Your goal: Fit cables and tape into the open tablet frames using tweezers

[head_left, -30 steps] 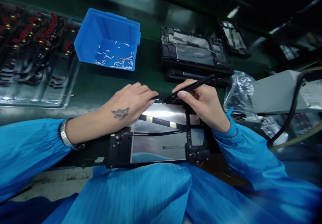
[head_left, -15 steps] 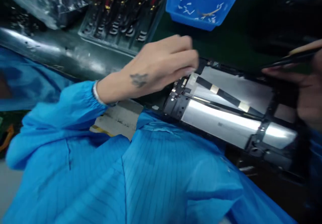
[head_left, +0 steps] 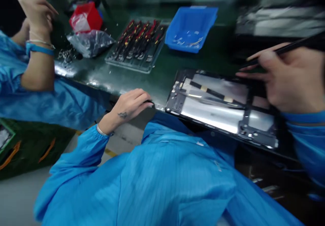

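A tablet [head_left: 210,112], its back off, lies at a slant on the bench edge in front of me. Silver battery plates and a black flex cable [head_left: 215,93] with tan patches show inside it. My left hand [head_left: 133,105] is left of the tablet at the bench edge, fingers closed on a small dark piece [head_left: 149,101] too blurred to name. My right hand [head_left: 291,73] is above the tablet's right end, gripping slim black tweezers [head_left: 281,49] that point left. Their tips are apart from the tablet.
Behind the tablet stand a blue bin [head_left: 188,33] with small white scraps and a clear tray [head_left: 132,46] of black-and-red flex parts. A plastic bag [head_left: 91,43] and red packet [head_left: 86,17] lie left. A co-worker's hands [head_left: 38,16] are at far left.
My left hand has moved from over the tablet's left end to the bench edge, down and left. The right hand still holds the tweezers. The view has shifted, showing more bench and a co-worker.
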`<state>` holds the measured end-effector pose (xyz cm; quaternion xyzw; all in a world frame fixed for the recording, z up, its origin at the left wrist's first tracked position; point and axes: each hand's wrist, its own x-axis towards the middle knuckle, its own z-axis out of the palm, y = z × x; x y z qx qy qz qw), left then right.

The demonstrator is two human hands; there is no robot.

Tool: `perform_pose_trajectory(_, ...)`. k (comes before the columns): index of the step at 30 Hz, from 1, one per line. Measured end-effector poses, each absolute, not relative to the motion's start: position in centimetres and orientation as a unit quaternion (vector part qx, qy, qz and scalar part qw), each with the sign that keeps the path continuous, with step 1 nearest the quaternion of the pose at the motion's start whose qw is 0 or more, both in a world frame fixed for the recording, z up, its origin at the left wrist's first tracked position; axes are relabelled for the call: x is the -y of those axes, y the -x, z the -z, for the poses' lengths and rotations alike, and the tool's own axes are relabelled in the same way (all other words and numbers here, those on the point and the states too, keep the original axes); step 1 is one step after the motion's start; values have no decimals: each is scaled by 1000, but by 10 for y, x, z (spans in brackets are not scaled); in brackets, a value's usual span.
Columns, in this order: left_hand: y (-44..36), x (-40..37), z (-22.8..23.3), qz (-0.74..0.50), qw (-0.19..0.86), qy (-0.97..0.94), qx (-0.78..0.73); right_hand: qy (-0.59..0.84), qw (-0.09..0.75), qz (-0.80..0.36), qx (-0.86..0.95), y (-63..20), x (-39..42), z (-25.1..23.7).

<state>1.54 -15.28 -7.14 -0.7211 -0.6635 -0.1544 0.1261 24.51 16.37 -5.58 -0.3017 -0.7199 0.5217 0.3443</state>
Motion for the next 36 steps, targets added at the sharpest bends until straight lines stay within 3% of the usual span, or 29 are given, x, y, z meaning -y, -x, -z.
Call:
perform_pose_trajectory(5, 22, 93, 40, 118, 225, 712, 654, 260, 345, -576, 694, -246, -165, 57)
perform_pose_trajectory(9, 97, 49, 9, 87, 271, 615, 736, 286, 347, -598, 663, -249, -167, 59)
perform_pose_trajectory(14, 184, 9, 8, 121, 113, 610, 775, 339, 339, -617, 624, -254, -167, 58)
perform_pose_trajectory(19, 198, -34, 36, 91, 16, 662, 744, 363, 335, -603, 626, -255, -168, 58)
perform_pose_trajectory(36, 210, -90, 34, 96, 25, 640, 762, 373, 317, -605, 628, -257, -168, 58)
